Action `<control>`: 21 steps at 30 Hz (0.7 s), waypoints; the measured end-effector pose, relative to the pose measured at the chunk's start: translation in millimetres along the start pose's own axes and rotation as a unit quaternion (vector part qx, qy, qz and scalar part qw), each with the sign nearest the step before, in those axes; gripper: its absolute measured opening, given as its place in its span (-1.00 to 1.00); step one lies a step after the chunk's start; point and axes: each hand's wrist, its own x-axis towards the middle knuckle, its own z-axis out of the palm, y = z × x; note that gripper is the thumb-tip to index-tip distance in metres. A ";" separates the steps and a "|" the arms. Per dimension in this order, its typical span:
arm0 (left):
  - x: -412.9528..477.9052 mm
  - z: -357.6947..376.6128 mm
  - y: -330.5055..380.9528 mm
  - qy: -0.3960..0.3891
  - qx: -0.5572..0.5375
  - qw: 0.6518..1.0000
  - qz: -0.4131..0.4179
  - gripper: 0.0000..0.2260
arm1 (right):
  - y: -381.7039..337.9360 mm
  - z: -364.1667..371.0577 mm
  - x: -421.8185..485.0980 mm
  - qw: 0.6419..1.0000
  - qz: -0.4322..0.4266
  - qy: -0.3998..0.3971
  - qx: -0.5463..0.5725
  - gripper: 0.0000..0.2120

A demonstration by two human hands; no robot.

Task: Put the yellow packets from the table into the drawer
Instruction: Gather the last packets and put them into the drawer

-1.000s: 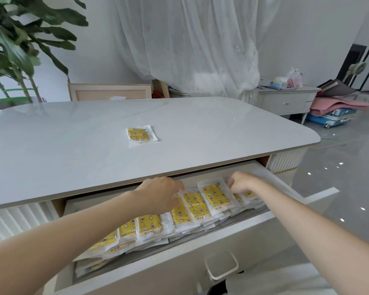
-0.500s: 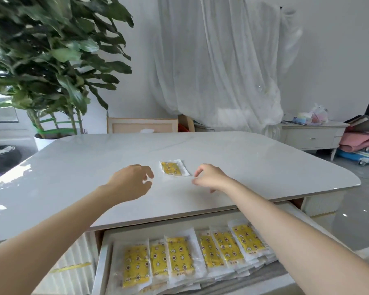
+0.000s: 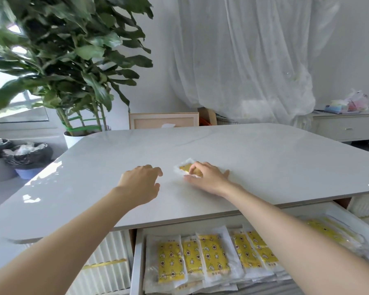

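A leafy potted plant (image 3: 68,60) stands by a bright window (image 3: 13,107), sheer white curtains (image 3: 243,60) hang beside a pale sideboard (image 3: 347,126).

Packet (image 3: 184,168): lying mid-counter (image 3: 264,150), right hand (image 3: 209,177) pinching it, left hand (image 3: 140,182) hovering just left.
Drawer (image 3: 136,262): standing open below the near edge, packets (image 3: 211,254) lying in a row inside.
Plant (image 3: 68,60): standing behind the far-left corner.

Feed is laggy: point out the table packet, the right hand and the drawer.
table packet (image 3: 184,168), head view, exposed yellow corner.
right hand (image 3: 209,177), head view, back of hand.
drawer (image 3: 136,262), head view, left wall.
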 end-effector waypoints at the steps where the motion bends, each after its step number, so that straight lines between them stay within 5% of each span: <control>1: 0.2 -1.0 1.2 -0.002 0.004 1.000 -0.002 -0.66 | -3.4 -2.3 -5.8 1.000 -0.007 0.001 0.010 -0.60; 6: -6.7 -4.2 10.4 -0.015 -0.011 1.000 0.000 -0.65 | -5.9 -16.8 -37.3 0.997 -0.050 -0.010 0.062 -0.53; 12: -17.5 -2.9 40.1 -0.107 -0.151 0.978 0.096 -0.58 | 14.0 -37.6 -76.9 0.981 -0.054 -0.068 0.173 -0.76; 15: -19.5 5.0 53.5 -0.133 -0.139 0.974 0.118 -0.52 | 19.9 -45.1 -86.6 0.969 -0.042 -0.111 0.219 -0.67; 21: -9.8 13.5 51.5 -0.182 -0.142 0.967 0.103 -0.52 | 31.6 -47.8 -93.3 0.988 -0.022 -0.155 0.002 -0.27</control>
